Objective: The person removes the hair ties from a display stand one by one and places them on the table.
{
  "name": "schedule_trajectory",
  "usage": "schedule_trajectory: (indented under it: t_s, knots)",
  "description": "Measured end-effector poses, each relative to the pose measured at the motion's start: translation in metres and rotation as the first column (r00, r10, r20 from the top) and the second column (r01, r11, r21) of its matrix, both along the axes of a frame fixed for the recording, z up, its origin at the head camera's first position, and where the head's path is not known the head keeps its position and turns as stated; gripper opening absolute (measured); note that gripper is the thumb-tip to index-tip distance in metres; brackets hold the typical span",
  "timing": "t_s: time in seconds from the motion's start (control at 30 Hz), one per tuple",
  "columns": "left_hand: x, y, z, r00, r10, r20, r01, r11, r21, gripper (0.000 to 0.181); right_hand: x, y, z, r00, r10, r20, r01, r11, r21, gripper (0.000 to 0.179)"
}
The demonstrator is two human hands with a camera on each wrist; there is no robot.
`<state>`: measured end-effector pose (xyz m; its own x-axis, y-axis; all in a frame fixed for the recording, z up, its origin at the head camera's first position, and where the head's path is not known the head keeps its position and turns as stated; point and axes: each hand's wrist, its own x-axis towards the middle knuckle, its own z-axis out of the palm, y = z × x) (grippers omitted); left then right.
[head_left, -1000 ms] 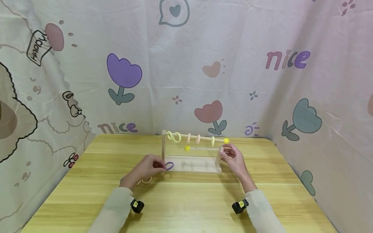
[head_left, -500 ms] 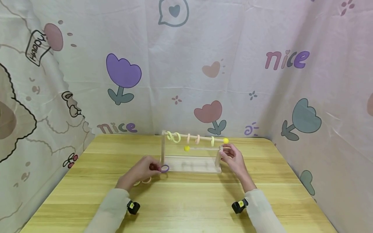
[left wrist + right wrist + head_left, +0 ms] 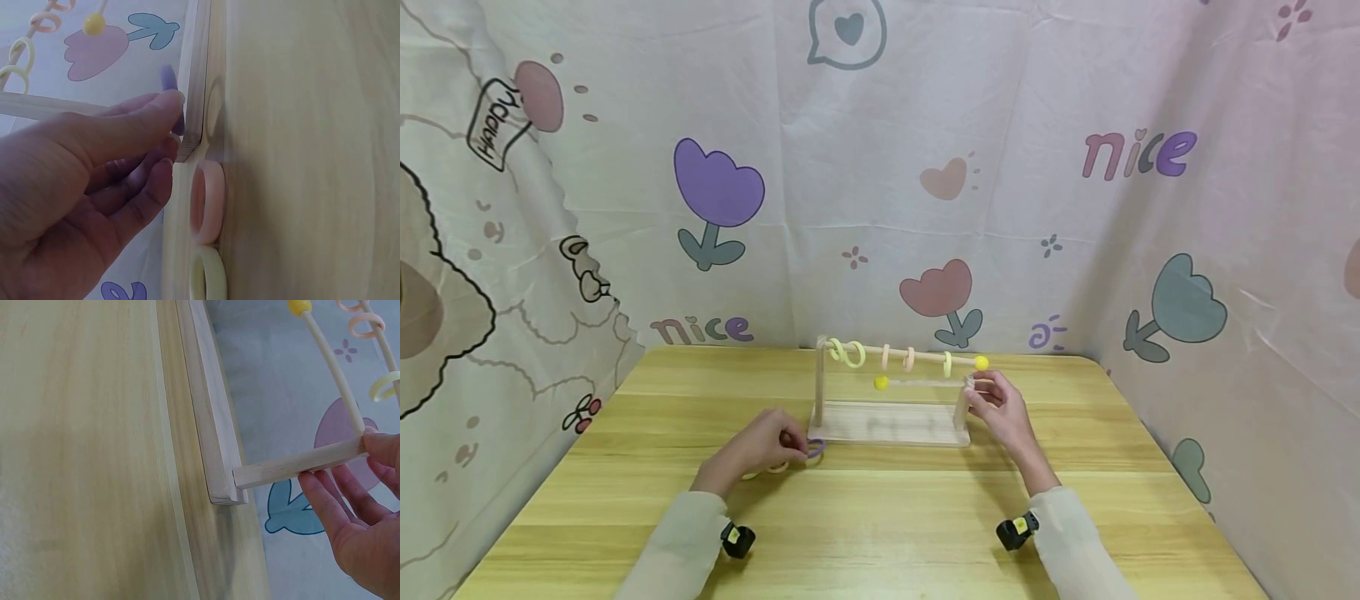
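Observation:
My left hand [image 3: 765,442] pinches a purple ring [image 3: 816,448] between thumb and fingers, at the front left corner of a wooden rack's base [image 3: 887,423]. With my right hand [image 3: 1003,412] I grip the top of the rack's short right post [image 3: 300,464], thumb on one side and fingers on the other. A long upper rod [image 3: 928,356] runs from the tall left post [image 3: 820,383] and carries several pale yellow and pink rings. From the short post a lower rod [image 3: 334,369] points left, with a yellow ball [image 3: 882,382] on its end and no ring on it.
Beside the base, below my left hand, a pink ring [image 3: 208,201] and a pale yellow ring [image 3: 209,275] lie on the wooden table [image 3: 880,525]. Another yellow ball [image 3: 981,363] tips the upper rod. A printed cloth [image 3: 850,167] hangs behind the table.
My left hand has drawn the purple ring left and toward me, from over the base's left end to its front corner. The right hand stays on the short post.

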<state>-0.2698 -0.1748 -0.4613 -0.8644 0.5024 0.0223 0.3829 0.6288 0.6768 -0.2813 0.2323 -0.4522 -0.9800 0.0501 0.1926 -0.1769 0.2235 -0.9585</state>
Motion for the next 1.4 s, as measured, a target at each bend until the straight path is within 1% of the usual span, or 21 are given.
schedule_trajectory:
  t_s: [0.23, 0.4, 0.53, 0.77, 1.1, 1.27, 1.4]
  knots:
    - [0.001, -0.006, -0.004, 0.998, -0.051, -0.031, 0.051, 0.999, -0.009, 0.010, 0.000, -0.001, -0.001, 1.000, 0.001, 0.000, -0.001, 1.000, -0.003, 0.036]
    - [0.001, -0.007, -0.006, 0.998, -0.059, -0.037, 0.059, 0.998, -0.013, 0.011, 0.000, -0.001, 0.000, 1.000, -0.006, 0.003, 0.006, 1.000, -0.003, 0.036]
    - [0.003, -0.007, -0.006, 0.998, -0.056, -0.027, 0.056, 0.998, -0.014, 0.011, 0.001, -0.002, 0.000, 1.000, -0.009, 0.006, 0.009, 1.000, -0.001, 0.037]
    - [0.005, -0.008, -0.007, 0.999, -0.049, -0.021, 0.048, 0.998, -0.046, 0.011, 0.002, -0.001, 0.001, 1.000, -0.004, 0.013, 0.004, 1.000, -0.002, 0.038]
    - [0.004, -0.009, -0.009, 0.999, -0.042, -0.013, 0.041, 0.997, -0.066, 0.011, 0.001, -0.002, 0.001, 1.000, -0.007, 0.012, 0.007, 1.000, -0.001, 0.037]
    - [0.004, -0.010, -0.011, 0.999, -0.043, 0.001, 0.043, 0.998, -0.054, 0.010, 0.001, -0.002, 0.001, 1.000, -0.008, 0.013, 0.008, 1.000, -0.005, 0.037]
    - [0.003, -0.013, -0.008, 1.000, -0.015, 0.019, 0.015, 0.999, -0.030, 0.010, 0.001, -0.002, 0.001, 1.000, -0.008, 0.015, 0.008, 1.000, -0.009, 0.037]
